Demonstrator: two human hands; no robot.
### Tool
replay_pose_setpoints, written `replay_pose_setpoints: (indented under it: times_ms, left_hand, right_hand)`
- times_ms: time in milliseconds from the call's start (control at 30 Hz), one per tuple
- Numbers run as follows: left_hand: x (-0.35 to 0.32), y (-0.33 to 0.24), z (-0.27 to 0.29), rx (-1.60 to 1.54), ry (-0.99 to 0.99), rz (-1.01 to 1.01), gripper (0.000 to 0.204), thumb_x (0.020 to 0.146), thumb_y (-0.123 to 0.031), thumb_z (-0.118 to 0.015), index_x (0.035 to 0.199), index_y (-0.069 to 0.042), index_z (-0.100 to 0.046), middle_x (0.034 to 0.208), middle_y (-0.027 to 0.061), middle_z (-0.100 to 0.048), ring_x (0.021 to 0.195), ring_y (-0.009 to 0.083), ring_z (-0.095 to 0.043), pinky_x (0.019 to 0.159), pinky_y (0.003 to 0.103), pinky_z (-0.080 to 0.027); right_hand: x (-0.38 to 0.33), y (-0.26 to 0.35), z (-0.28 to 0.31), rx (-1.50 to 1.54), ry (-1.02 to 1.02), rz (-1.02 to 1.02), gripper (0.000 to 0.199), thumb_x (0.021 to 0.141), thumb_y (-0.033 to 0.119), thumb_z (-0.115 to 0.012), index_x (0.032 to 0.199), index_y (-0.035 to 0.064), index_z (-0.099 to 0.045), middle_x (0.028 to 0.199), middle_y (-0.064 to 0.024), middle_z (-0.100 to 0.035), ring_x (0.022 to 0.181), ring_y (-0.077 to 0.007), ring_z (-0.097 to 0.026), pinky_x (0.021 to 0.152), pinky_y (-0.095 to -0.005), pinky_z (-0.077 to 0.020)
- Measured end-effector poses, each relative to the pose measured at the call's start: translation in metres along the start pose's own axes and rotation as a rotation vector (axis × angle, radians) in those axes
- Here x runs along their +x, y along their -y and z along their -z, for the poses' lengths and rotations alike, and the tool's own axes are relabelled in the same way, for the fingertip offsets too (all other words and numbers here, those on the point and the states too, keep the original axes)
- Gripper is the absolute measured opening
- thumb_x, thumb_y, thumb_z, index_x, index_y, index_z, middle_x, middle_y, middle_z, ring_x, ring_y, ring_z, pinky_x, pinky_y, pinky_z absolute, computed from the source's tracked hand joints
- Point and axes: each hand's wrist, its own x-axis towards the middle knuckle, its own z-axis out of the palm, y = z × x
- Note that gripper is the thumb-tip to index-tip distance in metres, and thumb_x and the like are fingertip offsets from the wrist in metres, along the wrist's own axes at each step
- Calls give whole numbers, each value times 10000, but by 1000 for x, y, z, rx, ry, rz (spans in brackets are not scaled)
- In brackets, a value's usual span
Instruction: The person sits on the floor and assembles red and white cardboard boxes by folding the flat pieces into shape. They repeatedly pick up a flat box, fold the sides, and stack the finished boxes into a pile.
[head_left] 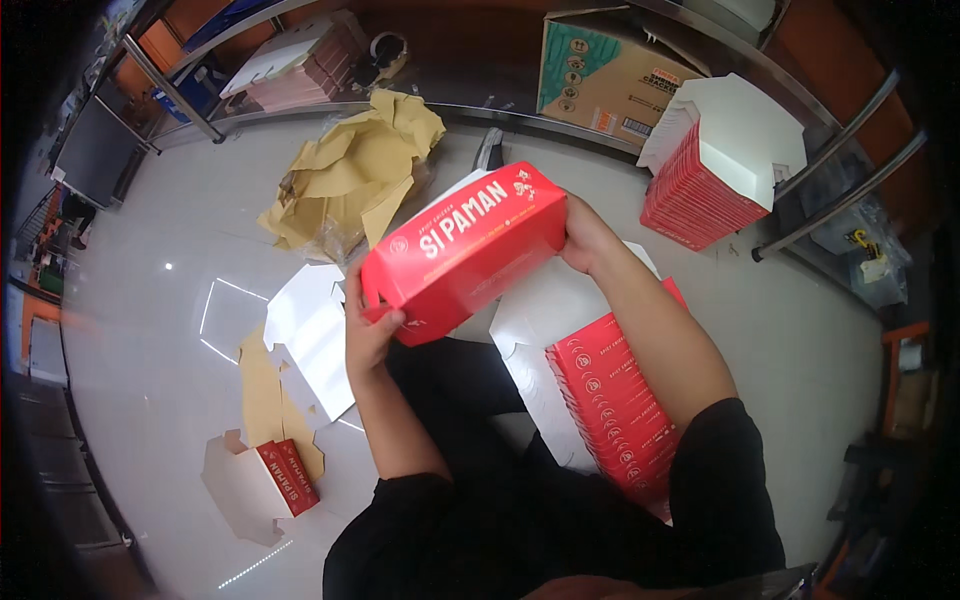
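Between my two hands a red cardboard food box (pixel 470 255) is held up, folded into shape and tilted, with white and yellow print on its side. My left hand (pixel 370 325) grips its left end, thumb on the front near a loose red flap. At the other end my right hand (pixel 588 238) is closed round the corner, its fingers partly hidden behind the box. Beneath my right forearm lies a nested stack of red box blanks (pixel 620 410) with white insides. A white blank (pixel 312 335) rests on the floor beside my left forearm.
Crumpled brown paper (pixel 355 170) lies ahead on the tiled floor. A taller stack of red and white blanks (pixel 705 190) stands at the right, by a metal rack and a brown carton (pixel 610 85). Flattened blanks (pixel 285 475) and brown cardboard are at the lower left.
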Motion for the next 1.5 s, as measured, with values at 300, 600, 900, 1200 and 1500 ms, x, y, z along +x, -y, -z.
replay_pose_setpoints:
  times_ms: [300,600,900,1200,1500]
  left_hand:
    - [11,17,-42,-202,-405,3,575,846,-27,-513,1317,-84,-187,1201,174,-435,1047,214,-507,844,329,-467]
    - [8,13,-52,-599,-501,46,484,877,-60,-446,1287,-5,-195,1201,205,-411,1015,273,-539,779,372,-536]
    - [4,-1,-63,-613,-403,77,506,845,-10,-431,1292,20,-195,1227,216,-385,1085,304,-488,822,415,-507]
    - [10,-1,-50,64,-416,-122,464,828,34,-422,1281,27,-321,1223,140,-445,1073,220,-499,886,324,-444]
    - [11,-7,-26,141,-762,-142,657,900,-200,-463,1362,-71,-14,1049,149,-543,850,187,-592,636,306,-536]
  right_hand:
    - [11,-22,-7,-970,171,928,570,747,352,-620,1215,110,-401,1281,-177,-314,1229,-318,-286,1003,-460,-241]
    - [-35,-36,-44,-1604,332,1138,991,498,371,-798,1300,156,-256,1319,-138,-240,1243,-347,-233,1006,-522,-211]
    - [-34,-54,-55,-1331,156,881,932,591,301,-734,1332,135,-194,1328,-151,-215,1253,-378,-217,938,-549,-302]
    - [-26,-25,-45,-1058,103,380,574,728,-15,-468,1287,32,-345,949,-186,-567,776,-299,-589,768,-270,-453]
    - [-26,-31,-45,-879,293,424,358,783,3,-412,1125,3,-518,882,-144,-633,684,-130,-602,648,-244,-451]
